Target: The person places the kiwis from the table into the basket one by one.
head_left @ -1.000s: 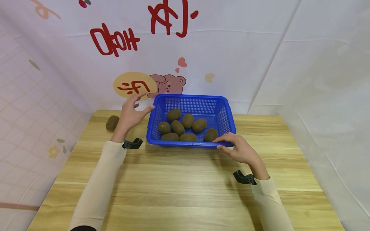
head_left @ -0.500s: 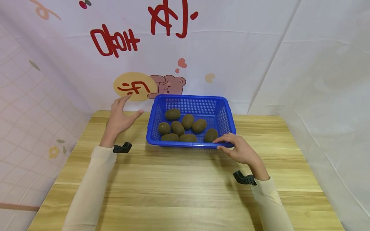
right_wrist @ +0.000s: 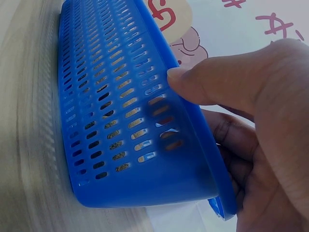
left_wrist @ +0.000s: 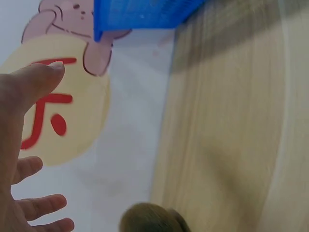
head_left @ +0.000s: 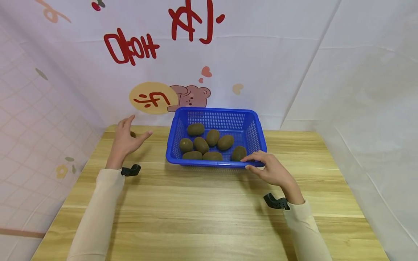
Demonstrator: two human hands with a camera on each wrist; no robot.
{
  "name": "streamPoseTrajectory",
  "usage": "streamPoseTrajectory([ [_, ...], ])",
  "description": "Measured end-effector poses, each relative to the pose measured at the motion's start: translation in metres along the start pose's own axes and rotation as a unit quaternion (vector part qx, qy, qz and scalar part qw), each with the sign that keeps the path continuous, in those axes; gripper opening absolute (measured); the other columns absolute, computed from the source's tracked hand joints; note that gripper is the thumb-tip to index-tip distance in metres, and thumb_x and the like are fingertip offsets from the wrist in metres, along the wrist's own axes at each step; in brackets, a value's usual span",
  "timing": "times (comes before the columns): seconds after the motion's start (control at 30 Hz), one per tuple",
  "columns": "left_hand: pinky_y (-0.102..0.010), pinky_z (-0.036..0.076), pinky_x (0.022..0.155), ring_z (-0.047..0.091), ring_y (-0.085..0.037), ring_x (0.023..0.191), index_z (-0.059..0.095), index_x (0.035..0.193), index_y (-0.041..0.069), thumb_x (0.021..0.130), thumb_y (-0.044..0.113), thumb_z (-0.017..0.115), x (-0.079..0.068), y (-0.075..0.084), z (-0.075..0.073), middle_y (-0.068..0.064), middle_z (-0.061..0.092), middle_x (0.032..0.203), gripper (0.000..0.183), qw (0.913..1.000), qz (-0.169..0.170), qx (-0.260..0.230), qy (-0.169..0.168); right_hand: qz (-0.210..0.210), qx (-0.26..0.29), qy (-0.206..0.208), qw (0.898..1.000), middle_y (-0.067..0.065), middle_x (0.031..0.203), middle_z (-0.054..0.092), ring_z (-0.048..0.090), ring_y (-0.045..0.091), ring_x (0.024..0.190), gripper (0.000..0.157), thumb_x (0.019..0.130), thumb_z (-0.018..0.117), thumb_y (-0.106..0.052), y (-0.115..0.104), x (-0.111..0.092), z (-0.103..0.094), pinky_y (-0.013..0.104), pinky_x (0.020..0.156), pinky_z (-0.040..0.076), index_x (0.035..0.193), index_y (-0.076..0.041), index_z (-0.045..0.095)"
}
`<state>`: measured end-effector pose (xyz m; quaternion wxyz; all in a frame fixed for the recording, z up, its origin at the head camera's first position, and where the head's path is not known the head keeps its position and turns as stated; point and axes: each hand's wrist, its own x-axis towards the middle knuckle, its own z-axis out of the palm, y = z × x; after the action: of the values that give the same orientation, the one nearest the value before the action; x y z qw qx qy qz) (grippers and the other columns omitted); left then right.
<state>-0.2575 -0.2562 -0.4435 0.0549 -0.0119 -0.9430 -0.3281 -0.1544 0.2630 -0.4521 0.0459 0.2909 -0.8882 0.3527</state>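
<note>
My left hand (head_left: 123, 141) is over the left part of the table, fingers and thumb spread with nothing between them. Just behind it, mostly hidden in the head view, lies a brown kiwi (head_left: 132, 134); in the left wrist view this kiwi (left_wrist: 148, 218) shows at the bottom edge, below the fingers. A blue plastic basket (head_left: 215, 163) stands at the back of the table with several kiwis (head_left: 212, 137) inside. At its front right corner my right hand (head_left: 272, 169) pinches the rim, the thumb (right_wrist: 186, 82) outside and the fingers inside.
The wooden table (head_left: 202, 217) is bounded by a printed white backdrop (head_left: 261, 65) right behind the basket, with further white sheets at the left and right. A black camera mount (head_left: 130, 170) sits on my left wrist, and a like mount (head_left: 276, 201) on the right.
My left hand has moved left and a little toward me, away from the basket's left rim to beside the loose kiwi, which it now largely covers. The right hand and basket have stayed put.
</note>
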Motion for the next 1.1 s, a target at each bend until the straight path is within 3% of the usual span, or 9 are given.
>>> streamPoseTrajectory([
  [0.27,-0.076,0.029,0.114,0.021,-0.054,0.149,0.013,0.166,0.012,0.089,0.068,0.065,0.001,-0.024,0.004,-0.032,0.017,0.164,0.108,0.9996,-0.023,0.013,-0.008,-0.001,-0.001,-0.003,1.000,0.001,0.103,0.074,0.060,0.028,0.092,0.020,0.095,0.075,-0.012,0.001,0.001,0.000,0.040,0.077,0.050,0.114,-0.014,0.077],
  [0.6,-0.075,0.031,0.113,0.027,-0.058,0.144,0.013,0.165,0.006,0.094,0.062,0.064,0.002,-0.045,0.008,-0.037,0.018,0.161,0.104,0.9985,-0.046,0.007,-0.030,0.001,-0.001,-0.003,1.000,-0.007,0.103,0.072,0.061,0.028,0.093,0.020,0.094,0.075,-0.013,0.000,0.000,0.001,0.041,0.078,0.051,0.114,-0.016,0.077],
  [0.83,-0.073,0.042,0.101,0.037,-0.060,0.132,0.023,0.162,0.001,0.101,0.031,0.061,0.000,-0.058,0.012,-0.042,0.026,0.154,0.078,0.9982,-0.051,0.010,-0.031,0.007,0.006,-0.008,1.000,0.002,0.102,0.074,0.060,0.028,0.092,0.020,0.094,0.076,-0.014,0.000,0.001,-0.001,0.042,0.078,0.050,0.114,-0.014,0.077],
  [1.1,-0.078,0.037,0.105,0.033,-0.065,0.135,0.028,0.160,0.000,0.100,0.013,0.059,0.000,-0.065,0.016,-0.043,0.028,0.154,0.069,0.9986,-0.049,0.003,-0.016,0.012,0.006,-0.007,1.000,-0.002,0.102,0.073,0.061,0.026,0.093,0.021,0.093,0.076,-0.014,-0.001,0.001,-0.001,0.042,0.078,0.050,0.114,-0.017,0.077],
])
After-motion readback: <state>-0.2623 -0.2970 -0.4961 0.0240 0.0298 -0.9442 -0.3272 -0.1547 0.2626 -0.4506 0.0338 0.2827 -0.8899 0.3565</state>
